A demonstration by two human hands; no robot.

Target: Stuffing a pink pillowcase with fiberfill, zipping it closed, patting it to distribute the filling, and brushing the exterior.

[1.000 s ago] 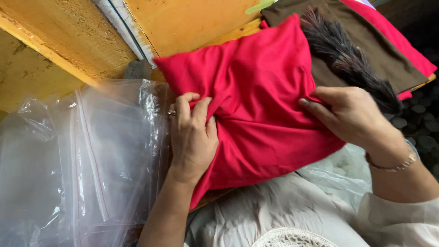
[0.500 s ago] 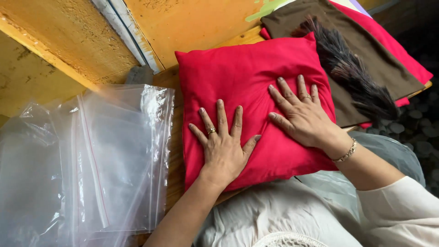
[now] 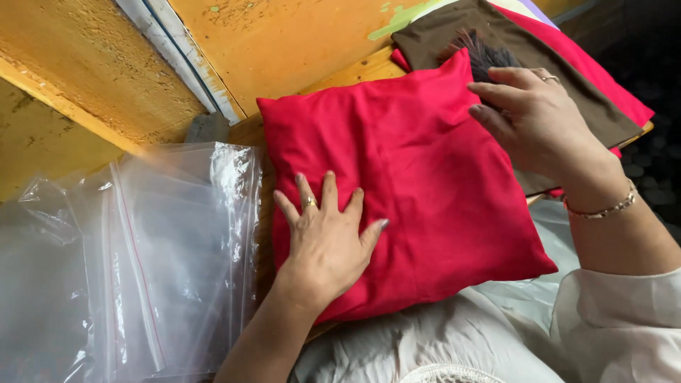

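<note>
Red pillow [image 3: 425, 184] lies flat on the wooden bench [image 3: 355, 71], its near corner over your lap. Your left hand [image 3: 323, 245] presses on its lower left part, fingers [image 3: 328, 195] spread wide and flat. Your right hand [image 3: 535, 124] hovers at the pillow's far right edge, fingers loosely curled, holding nothing. Brown cloth [image 3: 454, 32] lies beyond. Clear bags [image 3: 142, 262] lie just left.

Red cushion [image 3: 418, 177], brown cloth [image 3: 454, 35], clear plastic bags [image 3: 156, 262], yellow wall [image 3: 284, 42].
</note>
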